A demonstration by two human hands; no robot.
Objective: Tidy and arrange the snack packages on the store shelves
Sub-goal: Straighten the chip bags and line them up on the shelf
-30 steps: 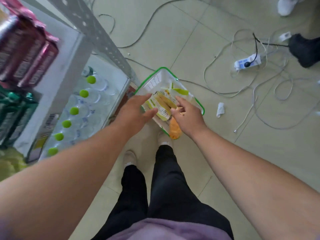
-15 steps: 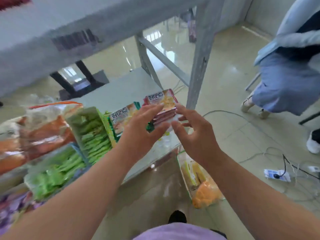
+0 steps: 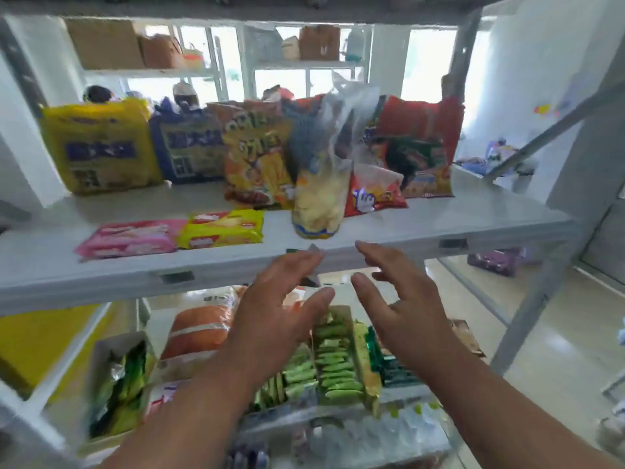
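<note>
At twelve o'clock above both spread, empty hands — left hand, right hand — a crinkly clear bag stands upright on the grey shelf, its long axis vertical.

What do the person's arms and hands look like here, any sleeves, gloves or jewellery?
Both forearms are bare up to the bottom edge of the frame, so no sleeves show. The left hand and right hand wear no gloves. No rings, watch or wristband are visible, though motion blur softens fine detail.
</note>
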